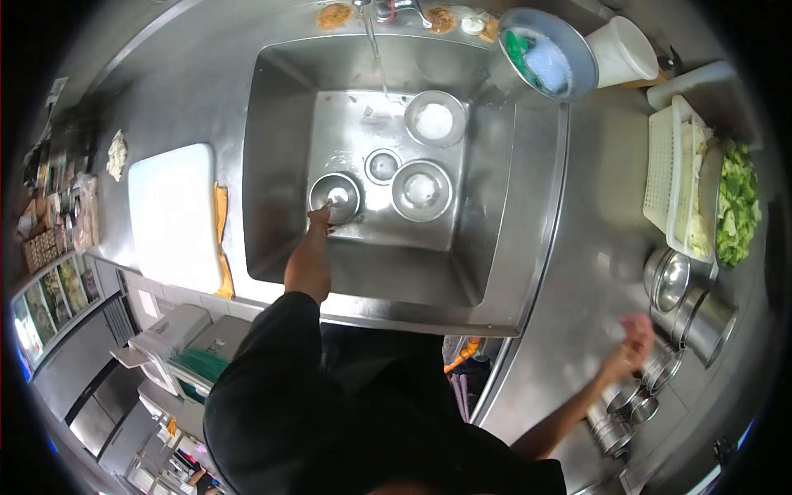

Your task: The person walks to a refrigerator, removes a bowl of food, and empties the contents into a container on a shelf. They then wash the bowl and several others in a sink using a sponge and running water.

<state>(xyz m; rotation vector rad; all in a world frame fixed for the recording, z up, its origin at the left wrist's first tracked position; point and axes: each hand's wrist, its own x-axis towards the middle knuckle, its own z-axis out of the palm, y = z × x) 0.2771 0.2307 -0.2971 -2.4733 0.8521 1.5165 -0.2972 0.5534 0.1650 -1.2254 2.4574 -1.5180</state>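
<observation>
My left hand [318, 221] is closed on the near rim of a round metal bowl [348, 191], which stands in the left part of the steel sink [285, 107]. Two more metal bowls sit in the sink: one [448, 191] right of the drain [382, 167], the other [456, 122] farther back. Water runs from the tap [364, 3] into the sink. Out over the right counter reaches my right hand [634, 342], smeared by motion, close to several metal pots [708, 326]. Its fingers are too blurred to read.
A white cutting board [172, 219] with a yellow cloth [222, 239] lies left of the sink. At the back right are a metal basin [513, 23] holding cloths and a white bucket [620, 54]. A white basket [660, 165] and leafy greens [737, 206] line the right side.
</observation>
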